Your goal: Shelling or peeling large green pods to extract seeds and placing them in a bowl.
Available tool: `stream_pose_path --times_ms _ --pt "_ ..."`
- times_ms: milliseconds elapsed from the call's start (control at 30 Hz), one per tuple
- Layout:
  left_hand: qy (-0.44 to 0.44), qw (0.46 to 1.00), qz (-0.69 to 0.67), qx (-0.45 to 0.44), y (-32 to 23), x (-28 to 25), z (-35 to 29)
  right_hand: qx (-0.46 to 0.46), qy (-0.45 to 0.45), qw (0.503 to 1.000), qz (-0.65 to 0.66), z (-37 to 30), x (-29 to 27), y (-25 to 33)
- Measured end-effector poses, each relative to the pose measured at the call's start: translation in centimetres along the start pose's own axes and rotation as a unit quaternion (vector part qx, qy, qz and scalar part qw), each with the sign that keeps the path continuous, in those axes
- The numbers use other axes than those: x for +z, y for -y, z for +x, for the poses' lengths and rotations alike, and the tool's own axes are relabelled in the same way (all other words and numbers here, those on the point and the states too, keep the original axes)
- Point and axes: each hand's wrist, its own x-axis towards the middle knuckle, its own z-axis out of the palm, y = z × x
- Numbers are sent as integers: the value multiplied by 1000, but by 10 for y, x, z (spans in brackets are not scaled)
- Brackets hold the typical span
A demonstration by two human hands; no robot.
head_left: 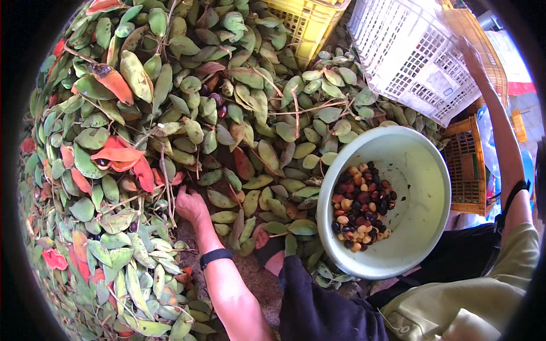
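Observation:
My left hand (192,206) reaches into a heap of green seed pods (136,77), its fingers curled together at a small red pod (178,178). Close by lie a split red pod (118,156) with a dark seed showing and a few dry stems. My right arm stretches far up to the right, where my right hand (467,50) is at the upper side of a white plastic crate (372,42); glare hides its fingers. Between my arms stands a pale green basin (421,227) holding black, brown and cream seeds (364,207).
A yellow crate (318,28) stands on the pods at the top. Orange crates (465,165) are stacked at the right beside the white one. My dark-clothed leg (324,307) is in front of the basin. Pods cover most of the ground.

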Motion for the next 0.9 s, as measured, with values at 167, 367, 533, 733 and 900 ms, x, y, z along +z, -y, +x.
stream_pose_path --times_ms 167,367,533,733,900 --pt "-50 989 -116 73 1 -3 -17 11 -4 1000 -7 0 1 -8" --pt "58 992 -98 54 -7 -5 5 14 -5 1000 -3 -2 7 -9" --pt "111 988 -26 108 0 16 35 9 -12 1000 17 -3 6 -12" --pt "73 993 -91 34 3 3 10 -72 -164 983 38 -87 37 86" --pt "109 938 -328 21 -64 -98 -76 34 409 800 437 -246 69 251"
